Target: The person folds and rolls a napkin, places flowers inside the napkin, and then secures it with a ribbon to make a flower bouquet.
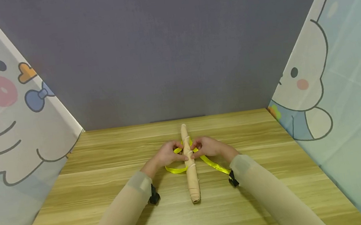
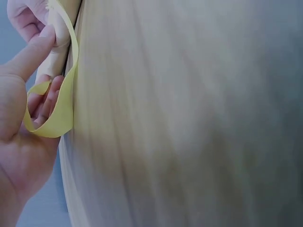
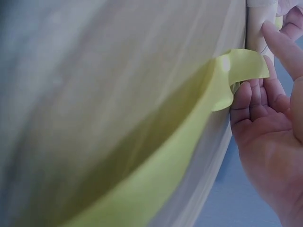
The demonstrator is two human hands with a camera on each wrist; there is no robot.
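A beige rolled sheet [image 1: 193, 184] lies lengthwise on the table, its layered end facing me and pale edges spiralling round its middle. A yellow ribbon [image 1: 214, 164] crosses the roll, looping out to the left and trailing right towards my right wrist. My left hand [image 1: 168, 154] holds the roll's left side, thumb nearer me and fingers farther along. Opposite it, my right hand [image 1: 209, 147] grips the right side in the same way. In the left wrist view, the ribbon [image 2: 59, 116] curves across the left fingers. A folded stretch of ribbon [image 3: 246, 66] sits by the right fingertips.
Under everything is a wood-grain table [image 1: 110, 143], backed by a dark grey panel [image 1: 166, 54]. Cloth walls with cartoon animals flank it on the left [image 1: 19, 147] and right [image 1: 354, 125]. Black wrist mounts [image 1: 154, 196] hang below both pale sleeves [image 1: 122, 217].
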